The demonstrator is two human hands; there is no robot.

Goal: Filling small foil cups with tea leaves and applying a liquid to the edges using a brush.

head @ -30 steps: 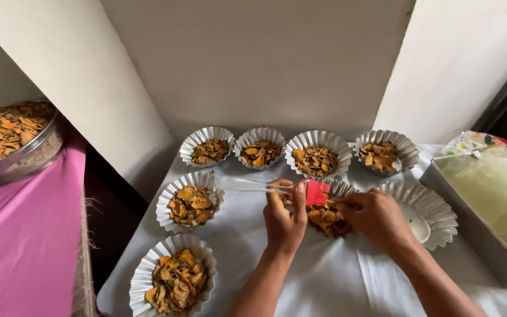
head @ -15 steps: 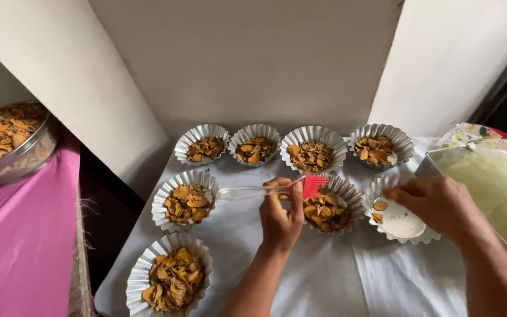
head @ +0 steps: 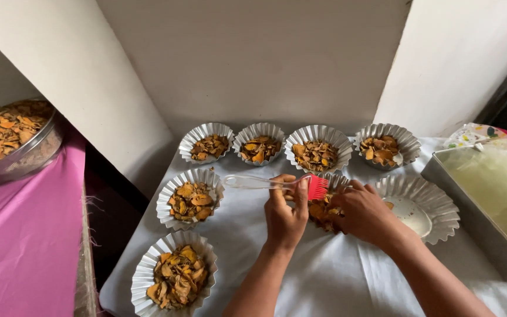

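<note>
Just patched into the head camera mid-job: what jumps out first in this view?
The red-bristled brush with its clear handle stands out, held in the left hand at the middle of the white cloth. Beside it the right hand rests on a fluted foil cup of orange-brown chips. More filled foil cups line the back and left edge, and a large bowl of the same chips sits far left on pink cloth.

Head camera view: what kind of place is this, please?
Probably a home or small-scale food-preparation corner. Fluted metal moulds filled with dried orange-brown pieces stand on a white cloth, the left hand holds a red silicone brush, and a metal tray sits beside plain walls.
</note>
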